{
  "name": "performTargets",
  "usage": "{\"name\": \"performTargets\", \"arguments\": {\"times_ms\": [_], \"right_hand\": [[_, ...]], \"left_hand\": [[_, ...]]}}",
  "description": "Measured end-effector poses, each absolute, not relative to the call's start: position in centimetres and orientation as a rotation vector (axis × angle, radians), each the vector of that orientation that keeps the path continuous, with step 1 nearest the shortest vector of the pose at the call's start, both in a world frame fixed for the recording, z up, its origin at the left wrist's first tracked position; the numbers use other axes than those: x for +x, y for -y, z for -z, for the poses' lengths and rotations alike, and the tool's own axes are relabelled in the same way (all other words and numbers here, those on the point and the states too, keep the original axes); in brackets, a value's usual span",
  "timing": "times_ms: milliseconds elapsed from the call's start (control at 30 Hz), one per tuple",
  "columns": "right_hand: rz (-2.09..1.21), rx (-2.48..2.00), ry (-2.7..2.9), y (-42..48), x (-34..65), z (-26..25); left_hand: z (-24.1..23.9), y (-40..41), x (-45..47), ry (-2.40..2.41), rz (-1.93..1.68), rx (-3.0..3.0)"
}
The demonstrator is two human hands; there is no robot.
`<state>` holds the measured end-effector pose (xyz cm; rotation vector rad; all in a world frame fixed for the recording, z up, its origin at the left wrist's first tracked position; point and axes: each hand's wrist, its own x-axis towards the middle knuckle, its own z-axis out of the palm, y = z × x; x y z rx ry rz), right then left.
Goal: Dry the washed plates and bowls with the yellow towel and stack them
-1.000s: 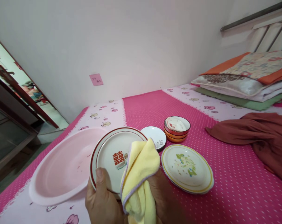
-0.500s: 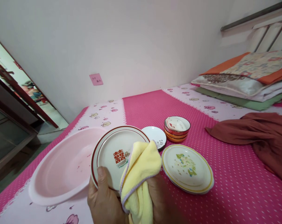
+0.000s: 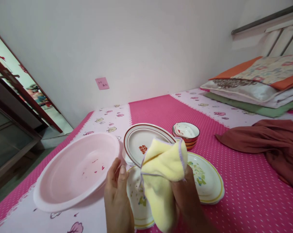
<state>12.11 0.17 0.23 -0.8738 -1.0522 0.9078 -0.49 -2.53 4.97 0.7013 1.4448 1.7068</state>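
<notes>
A plate [image 3: 134, 142] with dark red rim lines and a red double-happiness mark hangs tilted in front of me. My right hand [image 3: 185, 191] grips a yellow cloth [image 3: 163, 161] with a purple edge, and the plate's right side is pinched within it. Just below and left of the plate is my left hand [image 3: 118, 197], fingers apart and holding nothing. Beneath the hands lies a yellow-rimmed flowered plate [image 3: 136, 194], partly covered by the cloth. Another yellow-rimmed plate [image 3: 207, 178] lies to the right of my right hand.
A pink basin [image 3: 71, 174] stands on the left. Stacked bowls [image 3: 191, 140] sit behind the cloth; white plates [image 3: 127, 158] show partly behind the held plate. A brown-red cloth [image 3: 265, 142] and folded bedding [image 3: 255, 87] lie at right on the pink bedspread [image 3: 156, 110].
My left hand has let go of the red-rimmed plate. The plate and yellow cloth have moved right and tilted away with my right hand, uncovering the flowered plate below.
</notes>
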Motion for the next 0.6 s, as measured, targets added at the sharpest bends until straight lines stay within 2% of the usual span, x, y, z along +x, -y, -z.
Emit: {"name": "performTargets", "arguments": {"times_ms": [67, 233, 300, 400, 600], "right_hand": [[-0.742, -0.877, 1.135, -0.1, 13.0, -0.5], [-0.093, -0.758, 1.6, -0.6, 13.3, 0.1], [0.06, -0.753, 1.692, -0.7, 12.8, 0.7], [0.15, -0.803, 1.765, -0.7, 12.2, 1.0], [0.131, -0.788, 1.899, -0.1, 12.5, -0.1]], "left_hand": [[-5.8, 3.1, 0.1, -1.419, -1.731, 0.721], [-6.3, 4.1, 1.1, -0.874, -1.682, 0.669], [-6.0, 4.1, 1.0, -0.883, -1.675, 0.617], [-5.6, 3.8, 0.1, -0.924, -1.689, 0.42], [-4.6, 2.8, -1.8, -0.8, -1.581, 0.201]]}}
